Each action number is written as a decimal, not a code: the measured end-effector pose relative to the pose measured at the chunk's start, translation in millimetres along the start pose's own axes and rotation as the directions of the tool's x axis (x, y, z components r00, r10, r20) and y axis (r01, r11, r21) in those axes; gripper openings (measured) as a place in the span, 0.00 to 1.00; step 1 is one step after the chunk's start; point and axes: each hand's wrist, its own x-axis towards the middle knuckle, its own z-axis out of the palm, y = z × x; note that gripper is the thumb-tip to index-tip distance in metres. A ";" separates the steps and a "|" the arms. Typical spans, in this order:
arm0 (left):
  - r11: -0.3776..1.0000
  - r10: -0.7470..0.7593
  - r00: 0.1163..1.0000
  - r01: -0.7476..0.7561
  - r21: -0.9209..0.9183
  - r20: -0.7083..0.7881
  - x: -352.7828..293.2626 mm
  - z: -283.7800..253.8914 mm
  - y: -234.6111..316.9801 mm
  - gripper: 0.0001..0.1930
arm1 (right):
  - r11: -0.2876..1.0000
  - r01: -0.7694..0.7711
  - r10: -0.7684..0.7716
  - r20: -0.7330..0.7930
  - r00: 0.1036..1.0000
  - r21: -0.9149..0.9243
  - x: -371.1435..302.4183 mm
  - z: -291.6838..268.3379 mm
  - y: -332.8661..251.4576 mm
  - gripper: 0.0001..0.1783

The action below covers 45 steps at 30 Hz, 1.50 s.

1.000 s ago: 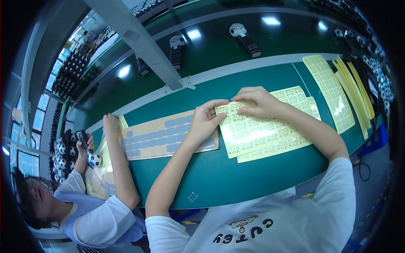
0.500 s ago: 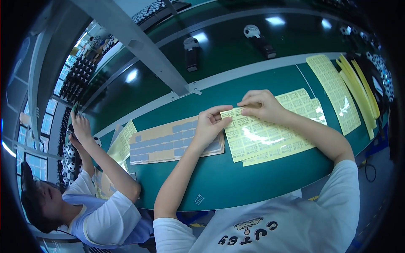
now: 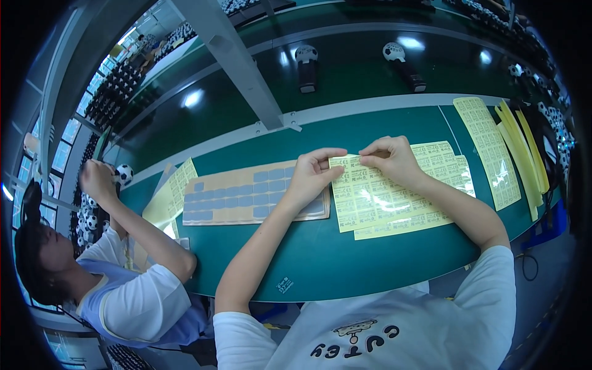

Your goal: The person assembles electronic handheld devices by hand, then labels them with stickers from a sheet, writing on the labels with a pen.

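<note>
A yellow sheet of printed labels (image 3: 382, 200) lies at a slight angle over another yellow label sheet (image 3: 404, 228) on the green table. My left hand (image 3: 314, 177) pinches the top left corner of the upper sheet between thumb and forefinger. Close beside it, my right hand (image 3: 393, 161) is closed in a pinch at the sheet's top edge; what its fingertips hold is too small to make out. Left of my left hand is a stack of tan backing sheets (image 3: 240, 214) with grey-blue label shapes on it, partly covered by that hand.
More yellow label sheets (image 3: 490, 154) and folded yellow strips (image 3: 524, 154) lie on the right. Beyond the table's raised edge, football-topped black items (image 3: 306, 68) rest on a dark conveyor. A metal post (image 3: 246, 74) rises at the far edge. A co-worker (image 3: 132, 283) sits at left.
My right hand has moved slightly right along the sheet's top edge, and my left hand keeps its corner pinch. The co-worker's raised hands have shifted left and the view has tilted a little.
</note>
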 end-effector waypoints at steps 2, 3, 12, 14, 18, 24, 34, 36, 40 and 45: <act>1.000 -0.002 1.000 0.002 0.010 -0.008 0.5 -0.4 0.8 0.16 | 1.000 -0.002 0.002 0.008 1.000 0.002 1.5 0.6 1.4 0.04; 1.000 -0.005 1.000 0.006 0.026 -0.011 0.5 -0.4 1.4 0.16 | 1.000 -0.003 0.003 0.009 1.000 0.009 1.8 0.8 2.8 0.03; 0.999 -0.011 0.999 0.012 0.034 -0.030 3.3 2.9 3.4 0.15 | 0.983 0.127 -0.132 0.030 0.991 0.135 8.6 -0.6 18.9 0.02; 0.989 0.023 1.000 -0.022 0.145 -0.005 4.8 3.1 -0.8 0.13 | 0.976 0.177 -0.183 0.045 0.982 0.126 11.9 -4.7 22.7 0.01; 0.971 0.054 0.998 -0.056 0.231 0.014 4.6 0.0 -3.0 0.12 | 0.977 0.127 -0.137 0.044 0.990 0.170 17.5 -11.6 23.2 0.02; 0.964 0.085 0.996 -0.090 0.252 0.032 4.2 -4.0 -6.7 0.10 | 0.968 0.072 -0.034 -0.160 0.987 0.239 39.8 -31.3 37.1 0.05; 0.955 0.126 0.990 -0.137 0.262 0.056 2.3 -6.1 -7.1 0.10 | 0.955 0.109 -0.209 -0.368 0.906 -0.275 191.3 -27.3 44.5 0.18; 0.951 0.136 0.990 -0.140 0.277 0.034 4.3 -8.8 -6.2 0.10 | 0.899 0.115 -0.284 -0.363 0.888 -0.422 218.0 -12.4 45.8 0.25; 0.941 0.131 0.989 -0.146 0.305 0.070 7.7 -4.8 -2.5 0.11 | 0.742 -0.039 -0.274 -0.357 0.893 -0.669 234.7 0.6 57.9 0.37; 0.996 0.065 0.997 -0.062 0.062 -0.043 9.9 -5.0 -7.4 0.14 | 0.864 -0.018 -0.208 -0.388 0.898 -0.504 209.7 -17.9 44.9 0.44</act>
